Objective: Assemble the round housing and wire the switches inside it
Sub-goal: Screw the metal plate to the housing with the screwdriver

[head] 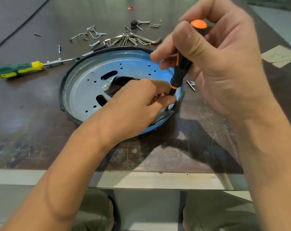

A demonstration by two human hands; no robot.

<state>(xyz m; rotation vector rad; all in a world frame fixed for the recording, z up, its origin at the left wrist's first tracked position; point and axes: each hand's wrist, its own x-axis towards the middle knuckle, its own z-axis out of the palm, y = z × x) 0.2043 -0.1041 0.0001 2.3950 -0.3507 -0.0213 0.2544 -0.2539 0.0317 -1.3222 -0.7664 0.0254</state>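
Hands — left (pixel 133 104), right (pixel 216 64) — round screwdriver (pixel 181 70)

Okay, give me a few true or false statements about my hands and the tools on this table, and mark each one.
1. The right hand grips the orange screwdriver. True.
2. The green screwdriver lies inside the housing. False: it lies on the table, left of the housing.
3. The left hand pinches the orange screwdriver's shaft near the housing's right rim. True.
4. The left hand holds the hex keys. False: they lie on the table behind the housing, among loose screws.
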